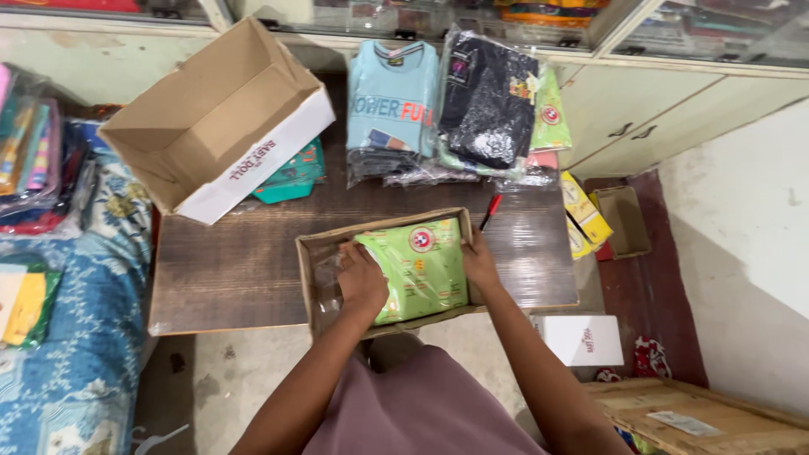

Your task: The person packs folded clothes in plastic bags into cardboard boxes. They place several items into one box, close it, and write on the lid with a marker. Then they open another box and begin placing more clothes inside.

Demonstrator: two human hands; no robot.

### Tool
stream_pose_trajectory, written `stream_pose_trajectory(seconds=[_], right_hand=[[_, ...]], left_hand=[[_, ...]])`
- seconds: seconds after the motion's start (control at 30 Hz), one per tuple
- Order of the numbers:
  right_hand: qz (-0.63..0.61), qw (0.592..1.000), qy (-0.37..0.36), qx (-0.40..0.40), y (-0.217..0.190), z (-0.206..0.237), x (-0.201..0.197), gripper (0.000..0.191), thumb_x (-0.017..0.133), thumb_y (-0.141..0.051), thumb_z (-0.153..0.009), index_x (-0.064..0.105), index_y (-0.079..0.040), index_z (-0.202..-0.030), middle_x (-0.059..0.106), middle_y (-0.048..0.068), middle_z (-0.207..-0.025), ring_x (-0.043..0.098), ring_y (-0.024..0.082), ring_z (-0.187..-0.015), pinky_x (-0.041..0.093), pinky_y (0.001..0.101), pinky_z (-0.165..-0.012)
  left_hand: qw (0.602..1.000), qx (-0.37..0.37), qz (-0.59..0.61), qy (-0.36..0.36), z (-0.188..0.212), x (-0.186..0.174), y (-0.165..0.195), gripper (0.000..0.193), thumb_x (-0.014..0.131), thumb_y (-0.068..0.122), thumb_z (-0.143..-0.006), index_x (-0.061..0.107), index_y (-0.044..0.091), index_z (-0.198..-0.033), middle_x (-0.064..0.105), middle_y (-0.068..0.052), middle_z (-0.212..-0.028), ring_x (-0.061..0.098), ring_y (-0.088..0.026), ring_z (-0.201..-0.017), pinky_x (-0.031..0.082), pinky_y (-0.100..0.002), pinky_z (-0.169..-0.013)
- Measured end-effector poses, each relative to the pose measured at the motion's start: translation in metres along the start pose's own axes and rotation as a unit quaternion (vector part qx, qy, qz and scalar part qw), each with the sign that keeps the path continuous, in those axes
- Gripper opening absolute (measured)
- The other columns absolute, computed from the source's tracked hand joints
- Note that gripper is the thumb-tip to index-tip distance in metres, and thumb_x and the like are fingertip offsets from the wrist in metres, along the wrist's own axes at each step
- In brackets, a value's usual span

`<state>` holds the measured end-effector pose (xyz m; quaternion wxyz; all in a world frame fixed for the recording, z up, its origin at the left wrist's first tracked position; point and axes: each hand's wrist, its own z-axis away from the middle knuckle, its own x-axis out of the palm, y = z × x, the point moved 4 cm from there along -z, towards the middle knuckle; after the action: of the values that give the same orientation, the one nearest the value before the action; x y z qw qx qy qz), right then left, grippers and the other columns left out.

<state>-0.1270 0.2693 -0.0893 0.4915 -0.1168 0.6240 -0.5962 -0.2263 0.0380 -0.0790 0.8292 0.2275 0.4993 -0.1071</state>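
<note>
A shallow brown cardboard box [313, 249] sits at the near edge of a dark wooden table [236, 261]. Inside it lies a light green folded garment in a clear plastic bag [421, 265]. My left hand [362, 278] presses on the bag's left side, fingers curled over its edge. My right hand [479, 261] holds the bag's right side, against the box's right wall.
A large open cardboard box [215, 122] stands tilted at the table's back left. Bagged shirts, light blue [392, 101], black [489, 97] and green, are stacked at the back. A red pen [491, 209] lies beside the shallow box. Small boxes [581, 337] sit on the floor right; fabric piles left.
</note>
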Motion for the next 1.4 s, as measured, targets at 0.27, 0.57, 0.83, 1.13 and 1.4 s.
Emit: stream_pose_trajectory(seconds=[0.27,0.57,0.83,1.13,1.4], right_hand=[[0.005,0.999,0.030,-0.015,-0.010,0.013,0.003,0.049,0.047,-0.019,-0.105,0.042,-0.003,-0.151,0.063,0.023,-0.135,0.062,0.034,-0.126,0.046,0.0393,-0.105],[0.055,0.997,0.045,0.006,-0.003,0.010,0.022,0.046,0.048,-0.023,-0.105,0.045,-0.007,-0.148,0.068,0.030,-0.121,0.065,0.047,-0.112,0.050,0.0506,-0.094],[0.118,0.991,0.032,0.057,-0.003,0.007,0.024,0.048,0.047,-0.022,-0.104,0.043,-0.012,-0.150,0.069,0.031,-0.111,0.065,0.051,-0.105,0.050,0.0562,-0.091],[0.360,0.872,0.201,-0.265,-0.058,0.037,0.019,0.059,0.057,-0.008,-0.090,0.045,-0.007,-0.148,0.050,0.032,-0.148,0.054,0.049,-0.131,0.046,0.0494,-0.106],[0.404,0.856,-0.313,-0.076,-0.028,0.040,0.081,0.092,0.074,-0.016,-0.082,0.023,-0.016,-0.159,0.019,0.032,-0.160,0.053,0.047,-0.128,0.047,0.0444,-0.106]], left_hand=[[0.955,-0.124,0.268,0.033,0.009,-0.004,-0.024,0.093,0.066,0.008,-0.087,0.013,0.000,-0.163,0.055,-0.030,-0.135,0.068,-0.045,-0.105,0.056,-0.049,-0.090],[0.981,-0.109,-0.034,0.157,0.031,-0.043,-0.061,0.092,0.062,-0.005,-0.083,0.013,-0.002,-0.160,0.040,-0.037,-0.153,0.051,-0.043,-0.130,0.054,-0.044,-0.090],[0.969,0.240,-0.052,-0.002,0.011,0.001,0.053,0.059,0.068,0.041,-0.090,0.052,0.033,-0.147,0.021,-0.003,-0.168,0.004,-0.038,-0.158,0.008,-0.071,-0.120],[0.960,0.239,-0.051,0.134,0.010,0.004,-0.002,0.064,0.047,0.068,-0.097,0.045,0.039,-0.154,0.015,-0.001,-0.170,0.005,-0.037,-0.155,0.007,-0.082,-0.111],[0.998,0.015,-0.054,0.018,0.027,-0.007,-0.060,0.097,0.051,0.090,-0.074,0.028,0.046,-0.157,-0.008,-0.008,-0.172,-0.013,-0.044,-0.155,0.004,-0.079,-0.114]])
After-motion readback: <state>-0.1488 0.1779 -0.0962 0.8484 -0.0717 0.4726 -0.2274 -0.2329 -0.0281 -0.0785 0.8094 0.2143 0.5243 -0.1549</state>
